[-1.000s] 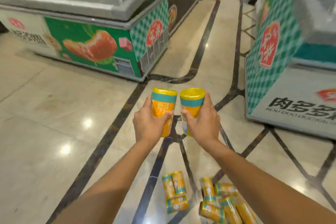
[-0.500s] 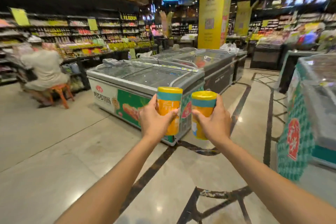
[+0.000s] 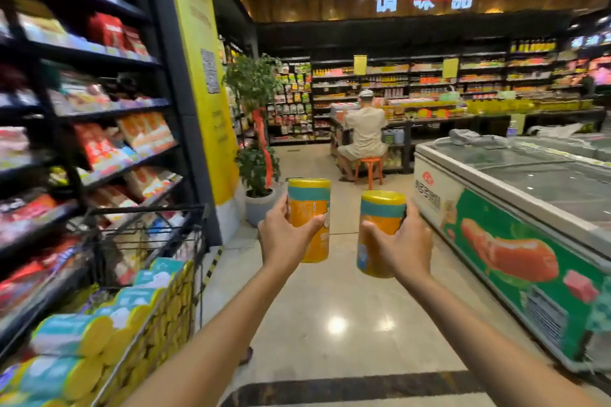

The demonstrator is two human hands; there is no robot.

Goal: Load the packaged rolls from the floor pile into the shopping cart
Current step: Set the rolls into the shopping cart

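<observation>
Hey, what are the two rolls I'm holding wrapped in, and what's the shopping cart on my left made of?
Left roll and right roll: probably glossy printed plastic film, given the highlights and wrinkled yellow tops. Shopping cart: thin black bars in a grid, likely painted or coated metal wire, fairly matte.

Bare floor ahead, loaded shopping cart left, freezer right

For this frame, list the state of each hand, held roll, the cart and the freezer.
left roll: upright, held aloft
left hand: grips left roll
right roll: upright, held aloft
right hand: grips right roll
shopping cart: holds stacked rolls lying sideways
freezer: glass lids look closed
</observation>
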